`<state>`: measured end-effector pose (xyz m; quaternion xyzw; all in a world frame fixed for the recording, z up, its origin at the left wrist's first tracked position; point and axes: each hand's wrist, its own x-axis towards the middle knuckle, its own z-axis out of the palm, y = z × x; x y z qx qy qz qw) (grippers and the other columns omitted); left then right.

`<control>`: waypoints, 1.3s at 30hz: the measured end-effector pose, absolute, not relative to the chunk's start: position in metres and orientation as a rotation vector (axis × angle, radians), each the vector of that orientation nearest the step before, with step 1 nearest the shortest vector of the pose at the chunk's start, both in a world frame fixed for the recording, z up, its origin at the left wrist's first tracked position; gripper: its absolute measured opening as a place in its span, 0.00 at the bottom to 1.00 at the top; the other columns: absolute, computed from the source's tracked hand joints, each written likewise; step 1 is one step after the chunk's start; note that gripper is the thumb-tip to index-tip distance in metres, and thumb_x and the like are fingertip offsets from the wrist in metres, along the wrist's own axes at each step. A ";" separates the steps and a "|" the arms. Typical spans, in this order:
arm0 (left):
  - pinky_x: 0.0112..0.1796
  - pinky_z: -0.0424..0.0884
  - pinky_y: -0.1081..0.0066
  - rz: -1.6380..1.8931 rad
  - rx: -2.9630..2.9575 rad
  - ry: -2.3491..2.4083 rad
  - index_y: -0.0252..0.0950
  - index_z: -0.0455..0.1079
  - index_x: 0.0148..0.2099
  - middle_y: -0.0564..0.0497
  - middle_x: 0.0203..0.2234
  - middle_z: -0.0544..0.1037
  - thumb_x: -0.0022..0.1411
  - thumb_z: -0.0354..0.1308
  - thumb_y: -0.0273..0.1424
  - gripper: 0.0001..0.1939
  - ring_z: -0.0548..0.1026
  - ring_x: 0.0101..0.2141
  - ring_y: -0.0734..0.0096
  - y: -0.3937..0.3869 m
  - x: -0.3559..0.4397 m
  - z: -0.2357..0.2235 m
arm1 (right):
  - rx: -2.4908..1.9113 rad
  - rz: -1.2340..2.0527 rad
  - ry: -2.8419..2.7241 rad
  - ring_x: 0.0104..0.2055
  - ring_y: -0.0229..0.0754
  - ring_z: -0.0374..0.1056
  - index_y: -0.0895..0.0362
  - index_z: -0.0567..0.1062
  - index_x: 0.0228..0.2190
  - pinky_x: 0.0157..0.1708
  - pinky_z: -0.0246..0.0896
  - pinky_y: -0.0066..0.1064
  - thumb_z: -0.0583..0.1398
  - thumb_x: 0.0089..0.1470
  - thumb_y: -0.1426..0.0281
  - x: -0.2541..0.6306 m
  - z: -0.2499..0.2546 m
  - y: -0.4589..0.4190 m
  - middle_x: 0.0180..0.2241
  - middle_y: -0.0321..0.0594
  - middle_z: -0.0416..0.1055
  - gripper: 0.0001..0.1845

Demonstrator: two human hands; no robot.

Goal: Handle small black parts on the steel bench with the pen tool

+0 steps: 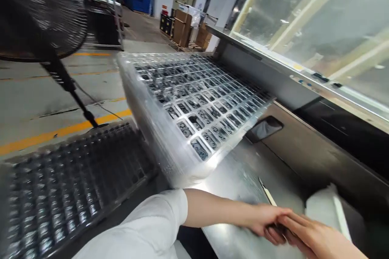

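Both my hands meet low on the steel worktop (291, 158) at the bottom right. My left hand (265, 221), on an arm in a white sleeve, has its fingers curled under; what they hold is hidden. My right hand (316, 239) lies with its fingers stretched toward the left hand and touches its fingertips. A thin pale strip (268, 192) rests on the steel just above the hands. A stack of clear plastic trays (194, 109) filled with small dark ring parts stands tilted beyond my left arm.
A dark tray of similar parts (60, 194) sits at the lower left. A black standing fan (39, 12) is at the top left. A white object (322, 209) lies right of the hands, below a glazed machine housing (319, 20). Cardboard boxes (182, 28) stand far back.
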<state>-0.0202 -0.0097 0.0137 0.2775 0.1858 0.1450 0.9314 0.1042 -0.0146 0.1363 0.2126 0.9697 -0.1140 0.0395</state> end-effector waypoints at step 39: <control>0.18 0.42 0.79 0.673 0.759 0.507 0.37 0.58 0.32 0.61 0.20 0.64 0.53 0.73 0.51 0.29 0.51 0.15 0.88 -0.031 -0.043 0.026 | 3.067 0.026 1.019 0.29 0.31 0.66 0.69 0.82 0.40 0.34 0.57 0.29 0.64 0.66 0.72 0.423 0.323 -0.250 0.36 0.50 0.79 0.10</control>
